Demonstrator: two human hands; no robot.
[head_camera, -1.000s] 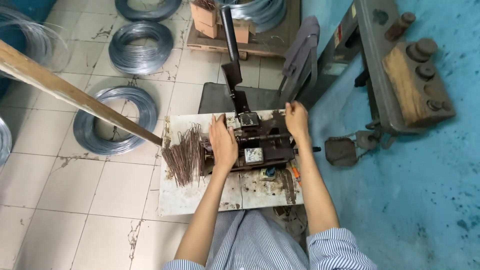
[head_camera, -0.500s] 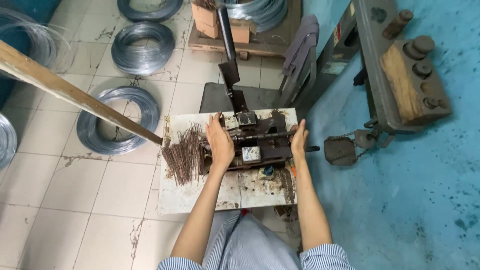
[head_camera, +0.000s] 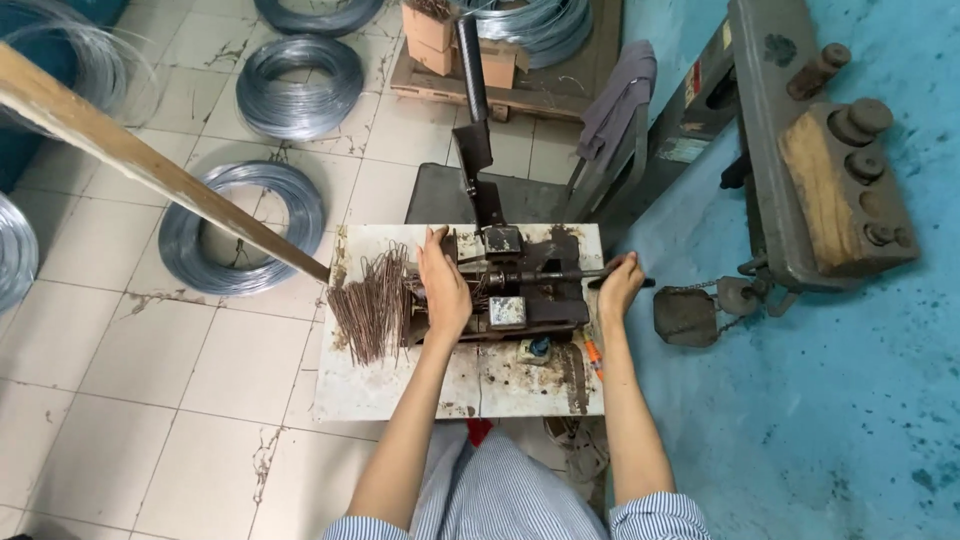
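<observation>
A small dark metal bending machine (head_camera: 525, 290) is bolted on a stained white worktop (head_camera: 380, 385) in front of me. My left hand (head_camera: 443, 285) rests on the machine's left side, fingers closed near thin wire pieces there. My right hand (head_camera: 620, 283) grips the black handle (head_camera: 640, 281) of a horizontal rod at the machine's right end. A pile of short rusty wire pieces (head_camera: 370, 300) lies on the worktop just left of my left hand. A tall black lever (head_camera: 472, 110) rises from the back of the machine.
Several coils of grey wire (head_camera: 240, 225) lie on the tiled floor to the left. A long wooden pole (head_camera: 150, 160) slants in from the upper left to the worktop. A heavy grey machine with a wooden block (head_camera: 830, 180) stands on the right.
My right hand moved from the top of the machine out to the right end and took hold of the rod handle. My left hand stayed at the machine's left side.
</observation>
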